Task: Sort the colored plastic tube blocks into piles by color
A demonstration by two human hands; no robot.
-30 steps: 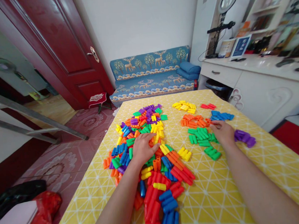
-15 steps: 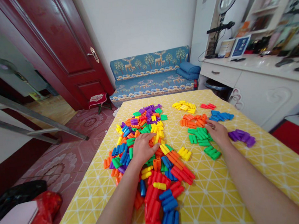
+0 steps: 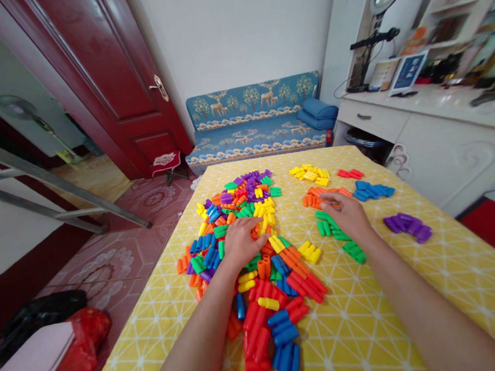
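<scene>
A heap of mixed-colour plastic building pieces (image 3: 211,245), shaped like joined tubes, covers the left and middle of the table. My left hand (image 3: 242,244) rests on this heap with its thumb held apart from the fingers and nothing visible in its grasp. On the right, my right hand (image 3: 349,216) hovers between the orange pieces (image 3: 312,197) and the green pieces (image 3: 328,225), hiding part of both groups. Its fingers reach forward, spread slightly, and no piece shows in them.
Separate groups of yellow pieces (image 3: 310,175), red pieces (image 3: 350,174), blue pieces (image 3: 372,190) and purple pieces (image 3: 407,226) lie on the yellow tablecloth (image 3: 352,320). A blue sofa (image 3: 252,133) stands beyond the table, with a white cabinet (image 3: 453,140) along the right.
My right hand has shifted left, from beside the orange and green groups to over them. My left hand stays on the heap. The view has turned slightly left.
</scene>
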